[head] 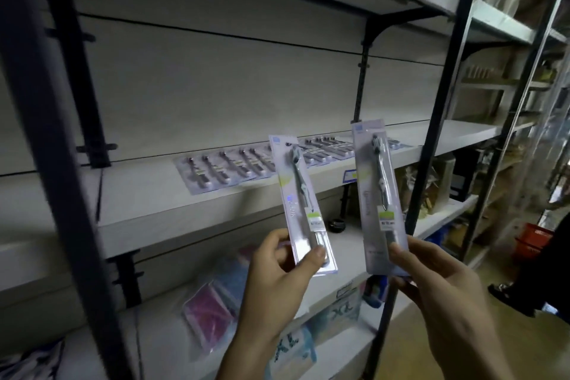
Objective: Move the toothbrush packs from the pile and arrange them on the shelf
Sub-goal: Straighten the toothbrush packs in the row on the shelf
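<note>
My left hand (271, 281) pinches the bottom of one toothbrush pack (297, 194), held upright and tilted slightly left in front of the middle shelf (148, 191). In my right hand (441, 293) a second toothbrush pack (374, 182) stands upright, gripped at its lower end. Behind both packs, a row of several toothbrush packs (246, 163) lies flat on the middle shelf, running from its centre toward the right. The pile the packs come from is not visible.
A lower shelf (160, 339) holds pink and blue plastic-wrapped packets (212, 305) and printed boxes (333, 315). Dark metal uprights (55, 145) frame the bay. A red basket (533, 241) and another person's dark leg and shoe (505, 293) are at the right in the aisle.
</note>
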Available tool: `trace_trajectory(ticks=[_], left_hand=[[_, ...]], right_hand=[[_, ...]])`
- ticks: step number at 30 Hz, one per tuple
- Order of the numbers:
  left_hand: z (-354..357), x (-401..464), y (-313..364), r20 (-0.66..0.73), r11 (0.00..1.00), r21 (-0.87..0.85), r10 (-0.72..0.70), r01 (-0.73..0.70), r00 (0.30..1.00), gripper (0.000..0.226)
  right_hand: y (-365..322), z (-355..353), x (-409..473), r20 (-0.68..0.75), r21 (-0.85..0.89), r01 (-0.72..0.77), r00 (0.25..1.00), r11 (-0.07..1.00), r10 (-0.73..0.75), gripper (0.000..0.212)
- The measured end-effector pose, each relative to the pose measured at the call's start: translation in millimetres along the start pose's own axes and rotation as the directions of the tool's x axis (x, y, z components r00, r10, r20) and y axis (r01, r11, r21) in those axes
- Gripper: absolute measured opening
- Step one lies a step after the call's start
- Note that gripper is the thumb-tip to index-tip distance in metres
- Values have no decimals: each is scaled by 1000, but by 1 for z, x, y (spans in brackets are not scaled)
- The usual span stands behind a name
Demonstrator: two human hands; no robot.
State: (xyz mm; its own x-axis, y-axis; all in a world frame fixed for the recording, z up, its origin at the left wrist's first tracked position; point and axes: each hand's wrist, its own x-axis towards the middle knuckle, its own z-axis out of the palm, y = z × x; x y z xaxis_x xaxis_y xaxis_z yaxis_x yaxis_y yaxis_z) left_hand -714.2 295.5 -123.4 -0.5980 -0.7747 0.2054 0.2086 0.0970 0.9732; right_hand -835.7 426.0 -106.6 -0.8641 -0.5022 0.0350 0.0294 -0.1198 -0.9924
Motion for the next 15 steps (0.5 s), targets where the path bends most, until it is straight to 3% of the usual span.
trace_trajectory(ticks=[6, 15], left_hand=[[94, 39, -17, -69, 1000, -19, 11, -12, 998, 16], [235, 90, -35, -150, 998, -61, -35, 26, 988, 12]], right_hand=[[-4, -69, 76, 6, 1, 7, 1000, 1000, -7, 14], [-19, -178, 191, 52, -33, 22, 998, 999, -20, 26]])
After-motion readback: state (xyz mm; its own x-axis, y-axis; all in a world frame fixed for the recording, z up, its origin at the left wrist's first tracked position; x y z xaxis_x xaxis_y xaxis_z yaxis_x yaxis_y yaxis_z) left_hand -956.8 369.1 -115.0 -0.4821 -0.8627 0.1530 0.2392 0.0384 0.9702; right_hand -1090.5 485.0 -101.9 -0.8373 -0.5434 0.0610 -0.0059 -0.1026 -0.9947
